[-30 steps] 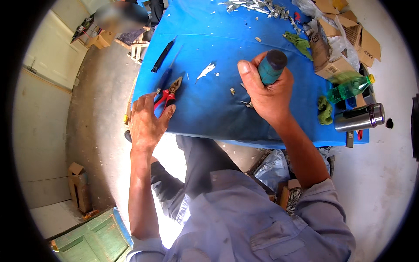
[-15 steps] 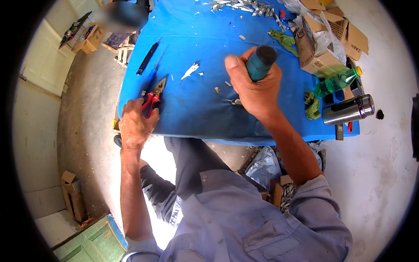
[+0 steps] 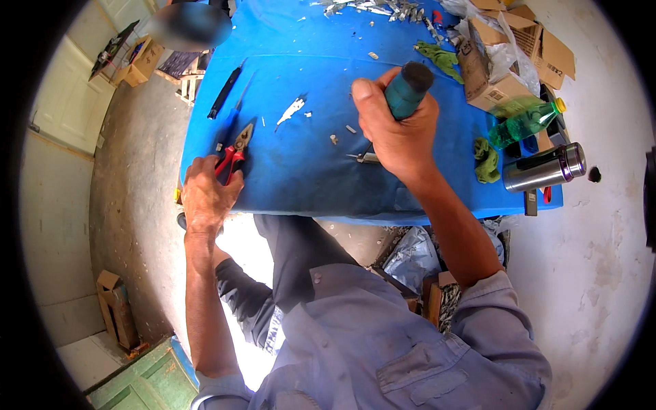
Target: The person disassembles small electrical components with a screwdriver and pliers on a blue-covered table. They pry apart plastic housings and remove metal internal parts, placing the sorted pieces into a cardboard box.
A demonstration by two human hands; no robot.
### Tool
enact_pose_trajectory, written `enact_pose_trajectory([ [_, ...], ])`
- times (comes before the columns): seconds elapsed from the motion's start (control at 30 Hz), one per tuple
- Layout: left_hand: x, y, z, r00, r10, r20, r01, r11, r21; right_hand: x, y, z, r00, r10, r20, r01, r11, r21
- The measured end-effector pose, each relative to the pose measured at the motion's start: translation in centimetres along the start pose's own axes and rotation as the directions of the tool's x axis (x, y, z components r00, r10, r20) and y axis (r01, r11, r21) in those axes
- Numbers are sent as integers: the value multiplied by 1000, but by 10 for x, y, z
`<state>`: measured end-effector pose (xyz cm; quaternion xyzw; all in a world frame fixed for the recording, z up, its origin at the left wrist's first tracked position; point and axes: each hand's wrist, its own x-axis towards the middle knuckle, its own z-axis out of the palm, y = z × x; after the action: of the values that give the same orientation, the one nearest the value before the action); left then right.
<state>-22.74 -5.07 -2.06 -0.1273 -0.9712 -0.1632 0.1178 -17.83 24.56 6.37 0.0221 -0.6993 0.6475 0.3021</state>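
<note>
In my right hand [image 3: 403, 140] is a thick teal-and-black handled tool [image 3: 408, 90], held upright over the table with my fingers wrapped round it. Its lower end is mostly hidden by the hand. Just left of that hand lies a small metal piece [image 3: 367, 158] with a thin pin; whether the tool touches it I cannot tell. My left hand [image 3: 210, 191], at the table's near left, has its fingers curled on the handles of red-and-black pliers [image 3: 236, 150]. The jaws point away from me. A blue-handled screwdriver [image 3: 231, 123] lies beside them, and a white broken piece [image 3: 290, 115] farther in.
A blue cloth covers the table [image 3: 301, 184]. A black pen-like tool [image 3: 224, 92] lies far left; small metal parts [image 3: 383, 9] are heaped at the back. Along the right stand a cardboard box [image 3: 495, 89], a green bottle [image 3: 523, 126], a steel flask [image 3: 547, 167] and green gloves [image 3: 486, 160].
The view has shifted slightly. My left hand's thumb and fingers have drawn in closer around the pliers' handles. My right hand keeps its grip on the teal tool almost in place.
</note>
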Motion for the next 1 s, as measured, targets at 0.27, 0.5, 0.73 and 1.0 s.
enact_pose_trajectory([
  [0.27, -2, 23, -24, 993, -104, 52, 115, 938, -326, -5, 2, -8, 998, 34, -59, -31, 999, 44],
  [0.5, 4, 138, -122, 992, 47, -113, -116, 659, -743, -5, -8, -1, 994, 63, -92, -67, 997, -35],
  [0.73, 11, 180, -141, 810, 477, -341, -578, 750, -321, -5, 1, 7, 979, -205, -16, 206, 978, 37],
  [1.0, 11, 184, -163, 808, 365, -463, -508, 829, -233, -8, 3, 2, 996, -81, -21, 80, 995, -65],
])
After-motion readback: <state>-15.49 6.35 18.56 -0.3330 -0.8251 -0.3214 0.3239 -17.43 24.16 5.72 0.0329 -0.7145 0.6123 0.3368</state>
